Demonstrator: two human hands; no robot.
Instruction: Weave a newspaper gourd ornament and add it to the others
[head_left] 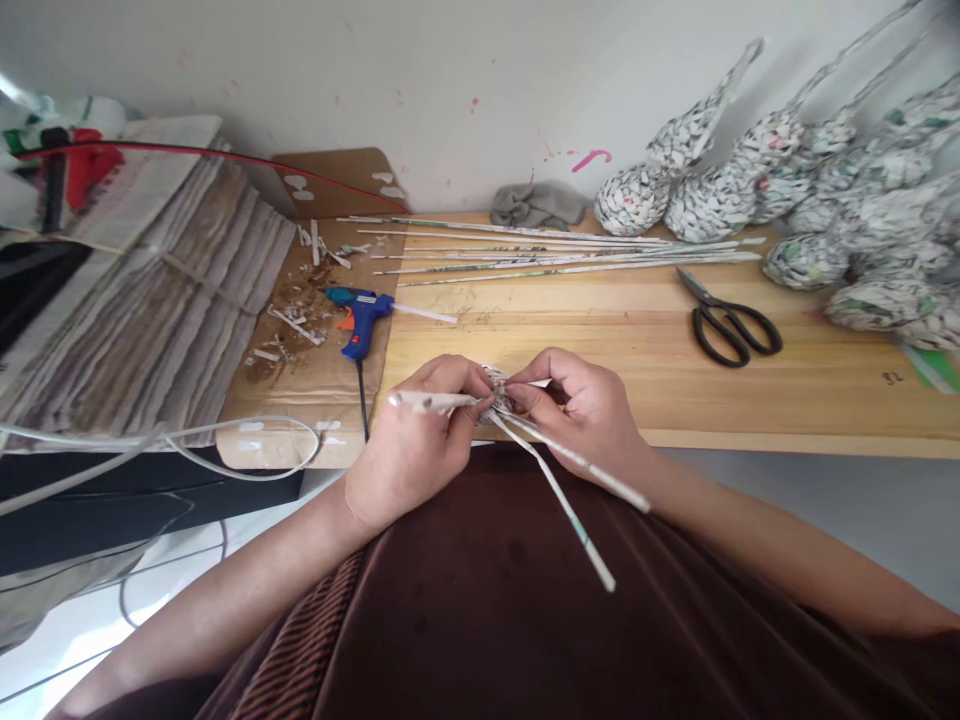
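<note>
Between my hands, at the table's front edge, is a small woven newspaper piece (pixel 491 410), mostly hidden by my fingers. Several rolled paper strips stick out of it; one paper strip (pixel 562 495) hangs toward my lap and another points left across my left hand. My left hand (pixel 431 420) is closed, thumb and fingers pinching the woven piece from the left. From the other side my right hand (pixel 577 400) pinches at the same spot, where the strips meet. Which strip each fingertip presses cannot be made out.
A blue glue gun (pixel 362 318) lies on stained cardboard (pixel 300 380) at left, beside tied newspapers (pixel 172 260). Behind my hands are loose paper rolls (pixel 540 255) and a grey cloth (pixel 536 205). Black-handled scissors (pixel 727 318) and woven paper forms (pixel 709 205) lie at right.
</note>
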